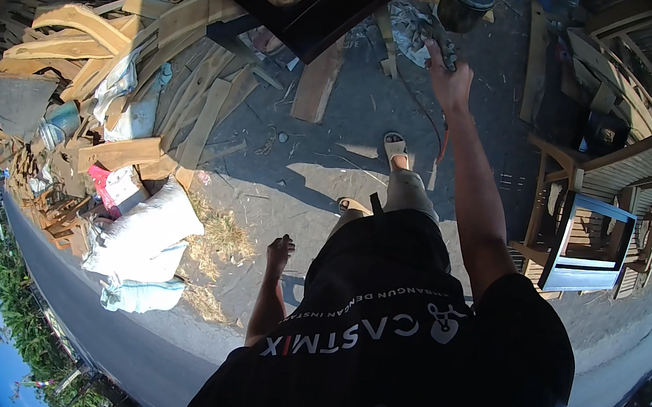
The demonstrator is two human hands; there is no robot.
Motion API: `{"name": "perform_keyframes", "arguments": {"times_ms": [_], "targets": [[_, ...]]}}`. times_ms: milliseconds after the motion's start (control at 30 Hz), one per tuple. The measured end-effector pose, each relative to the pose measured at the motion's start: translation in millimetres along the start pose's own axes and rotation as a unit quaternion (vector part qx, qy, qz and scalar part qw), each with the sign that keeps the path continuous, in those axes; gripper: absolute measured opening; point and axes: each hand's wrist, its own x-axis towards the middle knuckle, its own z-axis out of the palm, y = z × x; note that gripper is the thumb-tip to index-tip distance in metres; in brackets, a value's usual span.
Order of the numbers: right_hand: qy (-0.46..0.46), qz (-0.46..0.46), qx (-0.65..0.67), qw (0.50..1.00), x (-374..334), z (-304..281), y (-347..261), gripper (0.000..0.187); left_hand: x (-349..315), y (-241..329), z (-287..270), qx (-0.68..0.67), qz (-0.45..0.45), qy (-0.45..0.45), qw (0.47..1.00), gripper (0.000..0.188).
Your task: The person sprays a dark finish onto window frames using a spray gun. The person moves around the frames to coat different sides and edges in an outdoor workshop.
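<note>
My right arm reaches forward, and its hand (450,86) is closed on what looks like a grey metal spray gun (443,48). A dark round cup (465,6) sits at the gun's far end. A thin hose (442,146), reddish at its lower end, hangs close to my right wrist. Left of the gun and apart from it is a dark, glossy rectangular frame (326,24) with an opening in it; what bears the frame is hidden. My left hand (279,255) hangs low by my side, fingers curled, with nothing visible in them.
Curved and straight wooden boards (89,28) are heaped on the left, with white sacks (145,229) nearer me. A loose plank (319,79) lies ahead on the ground. Slatted wooden benches (634,174) stand on the right, a second dark frame (584,275) leaning there. A road (96,321) runs behind.
</note>
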Motion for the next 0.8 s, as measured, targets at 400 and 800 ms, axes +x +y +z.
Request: {"name": "perform_keyframes", "arguments": {"times_ms": [400, 800], "targets": [[-0.180, -0.015, -0.038, 0.983, -94, 59, -46, 0.038, 43, -19, -11, -0.018, -0.011, -0.027, 0.999, 0.043], [-0.057, -0.037, -0.128, 0.989, -172, 150, -106, 0.049, 160, -76, -231, 0.000, 0.050, -0.042, 0.998, 0.046]]}}
